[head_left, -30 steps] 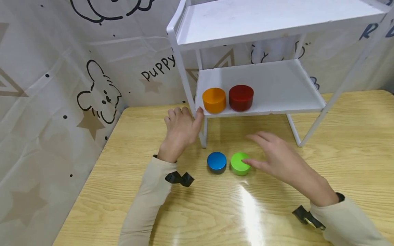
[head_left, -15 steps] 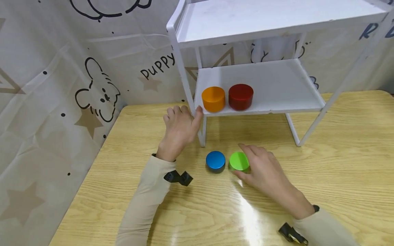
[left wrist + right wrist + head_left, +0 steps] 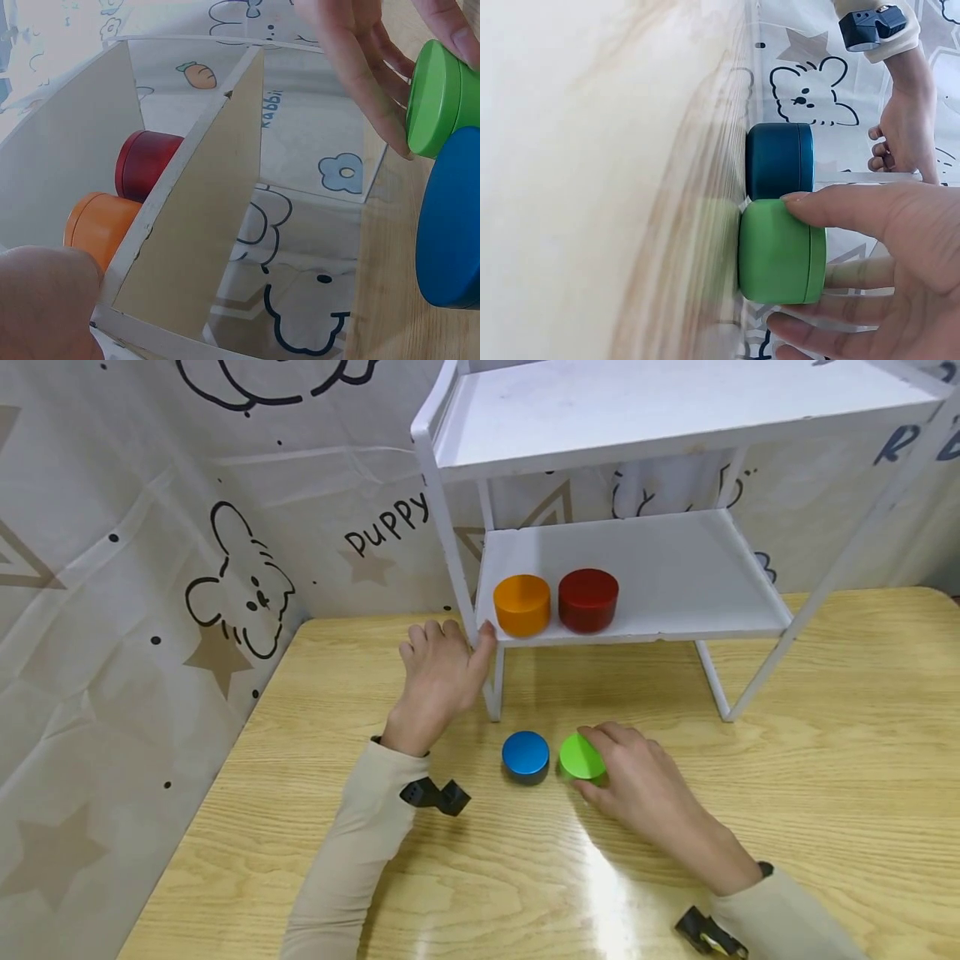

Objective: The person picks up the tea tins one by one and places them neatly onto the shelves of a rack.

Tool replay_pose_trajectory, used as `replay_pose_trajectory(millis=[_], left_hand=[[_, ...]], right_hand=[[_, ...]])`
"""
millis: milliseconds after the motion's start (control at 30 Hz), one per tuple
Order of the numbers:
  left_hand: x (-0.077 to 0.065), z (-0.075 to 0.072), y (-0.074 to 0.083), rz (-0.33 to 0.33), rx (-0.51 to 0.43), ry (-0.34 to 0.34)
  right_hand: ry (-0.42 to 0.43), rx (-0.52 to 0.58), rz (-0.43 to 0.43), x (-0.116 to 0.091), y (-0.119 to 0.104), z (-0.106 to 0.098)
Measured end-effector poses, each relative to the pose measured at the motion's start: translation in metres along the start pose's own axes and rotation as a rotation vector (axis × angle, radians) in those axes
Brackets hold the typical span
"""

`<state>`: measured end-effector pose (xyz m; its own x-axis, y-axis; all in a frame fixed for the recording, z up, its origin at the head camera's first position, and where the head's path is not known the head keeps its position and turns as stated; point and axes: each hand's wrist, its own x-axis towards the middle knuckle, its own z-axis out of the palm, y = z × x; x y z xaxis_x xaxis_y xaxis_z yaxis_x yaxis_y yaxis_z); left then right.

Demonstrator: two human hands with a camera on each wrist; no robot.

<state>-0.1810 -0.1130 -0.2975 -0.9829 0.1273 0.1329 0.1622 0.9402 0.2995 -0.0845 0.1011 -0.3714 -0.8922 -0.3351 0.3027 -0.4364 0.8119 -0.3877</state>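
On the table stand a round green lidded tin (image 3: pixel 582 758) and a blue lidded tin (image 3: pixel 526 756), close side by side. My right hand (image 3: pixel 645 781) pinches the green tin, its thumb on the near side and fingers on the far side; the right wrist view shows the tin (image 3: pixel 780 251) on the tabletop. My left hand (image 3: pixel 437 681) holds the front left post of a white two-tier shelf (image 3: pixel 675 568), thumb against the lower tier's corner. Just right of that thumb, an orange tin (image 3: pixel 522 606) and a dark red tin (image 3: pixel 588 600) sit on the lower tier.
The shelf's upper tier (image 3: pixel 675 410) overhangs the lower one. Its right front leg (image 3: pixel 757 681) stands on the wooden table (image 3: pixel 847 718). A printed cloth (image 3: pixel 150 610) hangs along the left and back. Black wrist cameras (image 3: pixel 437 796) are strapped to both forearms.
My right hand has come left and toward me onto the green tin, its fingers and thumb closing around the sides. The left hand stays at the shelf post.
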Motion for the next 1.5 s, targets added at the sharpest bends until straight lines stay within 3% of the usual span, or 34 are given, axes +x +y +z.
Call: replay_pose_trajectory(millis=[533, 1033, 1500], left_hand=[[-0.0002, -0.0005, 0.0000, -0.006, -0.009, -0.009], [-0.0001, -0.0007, -0.0002, -0.007, 0.002, -0.008], [-0.0006, -0.0008, -0.0004, -0.003, 0.004, 0.008]], right_hand=[[-0.059, 0.053, 0.058, 0.0006, 0.0028, 0.0028], [-0.115, 0.248, 0.119, 0.0033, 0.0061, 0.0071], [-0.115, 0.261, 0.118, 0.0042, 0.0082, 0.0082]])
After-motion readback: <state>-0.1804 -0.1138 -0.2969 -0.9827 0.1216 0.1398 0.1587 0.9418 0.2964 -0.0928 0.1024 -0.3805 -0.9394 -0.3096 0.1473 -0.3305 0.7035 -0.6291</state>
